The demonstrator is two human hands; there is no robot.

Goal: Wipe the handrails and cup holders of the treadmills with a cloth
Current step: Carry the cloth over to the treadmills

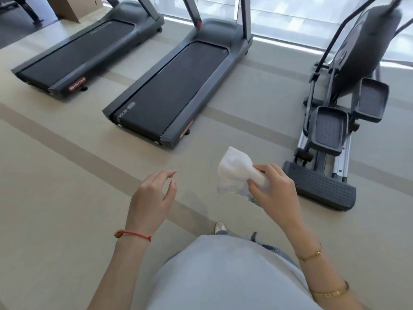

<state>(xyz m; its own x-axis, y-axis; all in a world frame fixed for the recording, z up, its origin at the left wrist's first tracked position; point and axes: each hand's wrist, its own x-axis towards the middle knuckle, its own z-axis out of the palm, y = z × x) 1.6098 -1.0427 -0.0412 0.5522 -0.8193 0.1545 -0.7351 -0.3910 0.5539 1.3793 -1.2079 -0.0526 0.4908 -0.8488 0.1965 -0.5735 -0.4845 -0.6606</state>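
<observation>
Head view: right hand (273,189) raised, grip pinching white cloth (234,175); left hand (152,198) hovers, grip wide, fingers loosely curled.

We see a soft white cloth (237,173), matt and crumpled into folds, pinched in the right hand (273,189). The nearer treadmill (176,90) shows a dark, matt, finely textured belt framed in smooth grey plastic with a slight sheen; the farther treadmill (82,52) looks the same. On the elliptical trainer (342,113) we get ribbed matt plastic pedals and bright, glossy metal rails. The floor (55,186) is smooth, matt beige. A brown cardboard box (76,6) looks dull and papery.
</observation>
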